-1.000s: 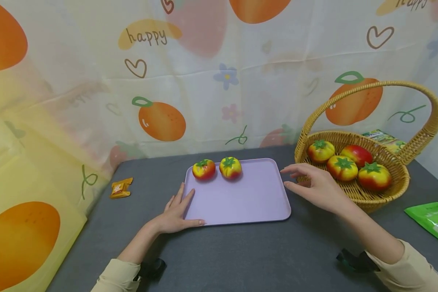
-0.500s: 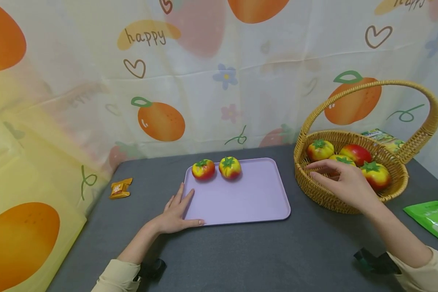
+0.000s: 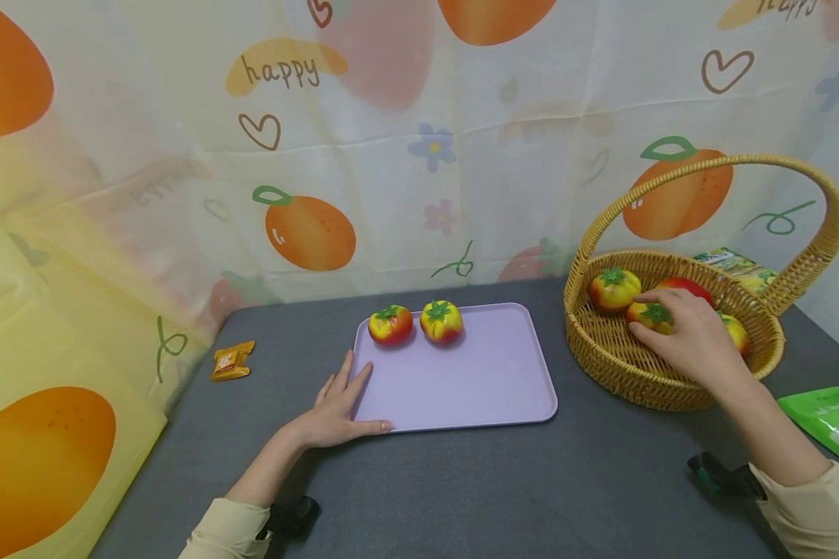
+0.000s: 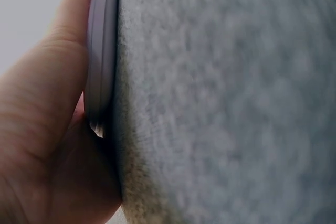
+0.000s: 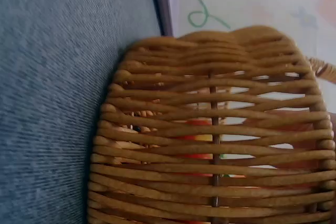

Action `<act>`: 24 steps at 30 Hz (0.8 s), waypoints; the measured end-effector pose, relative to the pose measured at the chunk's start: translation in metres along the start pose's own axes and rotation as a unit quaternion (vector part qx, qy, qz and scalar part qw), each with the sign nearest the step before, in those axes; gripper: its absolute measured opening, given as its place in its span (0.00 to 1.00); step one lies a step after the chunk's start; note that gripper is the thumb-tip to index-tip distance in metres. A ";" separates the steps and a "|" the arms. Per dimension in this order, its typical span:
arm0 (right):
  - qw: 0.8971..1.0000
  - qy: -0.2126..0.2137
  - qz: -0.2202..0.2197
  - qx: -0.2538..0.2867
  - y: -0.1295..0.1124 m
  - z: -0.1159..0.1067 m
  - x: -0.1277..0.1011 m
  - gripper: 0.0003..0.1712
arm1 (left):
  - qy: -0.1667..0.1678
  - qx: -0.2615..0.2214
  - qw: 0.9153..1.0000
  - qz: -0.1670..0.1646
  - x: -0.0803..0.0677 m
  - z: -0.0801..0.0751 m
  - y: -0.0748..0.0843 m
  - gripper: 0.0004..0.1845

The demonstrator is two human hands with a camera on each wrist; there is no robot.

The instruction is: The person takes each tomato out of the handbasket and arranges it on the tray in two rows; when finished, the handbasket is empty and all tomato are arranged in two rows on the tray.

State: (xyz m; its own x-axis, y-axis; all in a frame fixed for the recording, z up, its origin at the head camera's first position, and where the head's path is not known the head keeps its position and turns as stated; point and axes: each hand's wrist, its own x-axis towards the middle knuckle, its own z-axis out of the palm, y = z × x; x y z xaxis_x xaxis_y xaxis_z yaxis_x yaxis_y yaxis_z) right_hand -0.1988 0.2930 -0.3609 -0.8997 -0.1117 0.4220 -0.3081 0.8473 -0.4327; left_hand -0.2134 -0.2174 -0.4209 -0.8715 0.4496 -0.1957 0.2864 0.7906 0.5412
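Observation:
My left hand (image 3: 333,414) rests with spread, straight fingers at the near left corner of a lilac tray (image 3: 461,388). In the left wrist view, its thumb (image 4: 52,72) lies along the tray's rim (image 4: 102,51). Two red-and-yellow fruits with green leafy caps, the left one (image 3: 391,325) and the right one (image 3: 441,322), sit at the tray's back left. Inside a wicker basket (image 3: 622,380), my right hand (image 3: 695,334) curls thumb and fingers round another such capped fruit (image 3: 650,315). The basket's weave hides most of this hand in the right wrist view.
Also in the basket are a capped fruit (image 3: 614,289), a red fruit (image 3: 687,289) and another capped fruit (image 3: 737,334), partly covered by the hand. The basket's tall handle (image 3: 713,161) arches overhead. A green packet (image 3: 832,423) lies right, an orange wrapped snack (image 3: 232,361) left.
My right hand has moved right from beside the tray, over the basket's rim and down to a capped fruit inside. The left hand and the tray stay put.

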 end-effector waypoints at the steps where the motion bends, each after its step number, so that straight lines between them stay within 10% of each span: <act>1: 1.000 -0.003 0.001 -0.004 0.001 0.000 0.000 0.22 | -0.001 0.000 1.000 0.001 0.000 0.000 0.000 0.58; 24: 0.992 -0.101 0.055 -0.044 0.022 0.003 0.011 0.43 | 0.047 -0.027 0.998 0.010 -0.003 0.009 0.000 0.60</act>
State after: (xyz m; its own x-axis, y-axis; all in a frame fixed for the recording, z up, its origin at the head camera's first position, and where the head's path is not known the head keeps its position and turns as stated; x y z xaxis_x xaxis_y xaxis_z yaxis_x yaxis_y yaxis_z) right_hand -0.2169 0.3087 -0.3682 -0.9730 -0.1096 0.2033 -0.1836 0.9010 -0.3931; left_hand -0.2070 -0.2156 -0.4278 -0.8999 0.4224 -0.1083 0.2845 0.7570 0.5882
